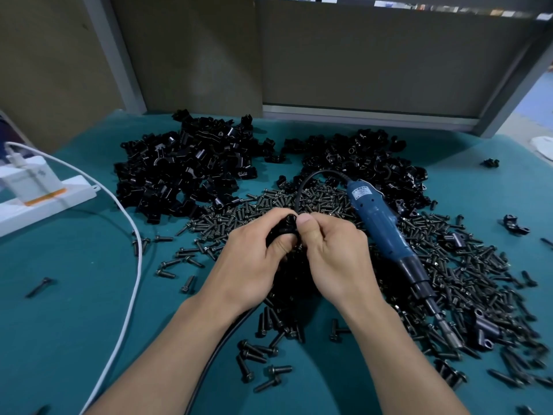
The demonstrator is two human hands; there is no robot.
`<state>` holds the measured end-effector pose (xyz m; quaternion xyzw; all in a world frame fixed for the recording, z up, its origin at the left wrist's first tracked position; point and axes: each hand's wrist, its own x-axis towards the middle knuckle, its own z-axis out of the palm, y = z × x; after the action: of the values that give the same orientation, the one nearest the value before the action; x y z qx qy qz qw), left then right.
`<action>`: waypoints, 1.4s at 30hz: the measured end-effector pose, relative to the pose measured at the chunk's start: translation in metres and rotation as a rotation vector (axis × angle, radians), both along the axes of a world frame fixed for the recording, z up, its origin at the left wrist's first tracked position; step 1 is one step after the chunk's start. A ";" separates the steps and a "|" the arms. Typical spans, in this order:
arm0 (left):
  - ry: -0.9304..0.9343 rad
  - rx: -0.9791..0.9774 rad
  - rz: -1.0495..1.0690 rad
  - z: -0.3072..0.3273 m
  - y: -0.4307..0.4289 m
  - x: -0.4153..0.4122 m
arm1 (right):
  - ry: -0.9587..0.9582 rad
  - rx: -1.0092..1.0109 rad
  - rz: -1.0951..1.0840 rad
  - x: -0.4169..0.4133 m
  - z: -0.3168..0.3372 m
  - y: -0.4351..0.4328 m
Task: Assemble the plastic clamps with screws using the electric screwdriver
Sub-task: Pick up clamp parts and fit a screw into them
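Far left of the electric screwdriver (381,223), a white power strip (45,202) sits at the table's (74,310) left edge, and its white cable (133,235) curves toward the near edge. Between that cable and the hands lies bare teal table — the widest open stretch. Just left of the screwdriver, the left hand (251,262) and right hand (332,256) meet, both curled round one black plastic clamp (288,226) above the screws (463,265). The screwdriver lies untouched on the screws, tip toward the near edge. Behind it — clamp heaps (185,166), close to the back panel (359,70).
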<state>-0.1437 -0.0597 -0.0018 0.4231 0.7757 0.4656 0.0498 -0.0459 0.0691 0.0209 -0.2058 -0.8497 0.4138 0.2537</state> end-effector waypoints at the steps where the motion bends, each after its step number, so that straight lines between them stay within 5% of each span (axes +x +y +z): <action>1: -0.002 0.005 -0.004 0.001 0.000 0.000 | 0.021 -0.024 0.024 0.003 0.001 0.003; 24: -0.012 0.082 0.009 0.006 -0.002 -0.005 | 0.059 -0.096 0.151 -0.001 0.001 -0.001; 27: -0.007 0.075 -0.017 0.006 -0.006 -0.004 | 0.007 0.009 0.203 0.000 0.007 0.004; 33: -0.007 0.006 -0.035 0.004 -0.003 -0.004 | -0.079 -0.114 0.094 0.002 0.004 0.006; 42: 0.063 0.024 0.037 0.005 -0.001 0.002 | 0.079 -0.083 0.057 -0.002 0.010 0.001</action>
<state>-0.1413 -0.0611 0.0028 0.4237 0.7789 0.4622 0.0113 -0.0476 0.0697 0.0308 -0.1754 -0.8267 0.4633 0.2666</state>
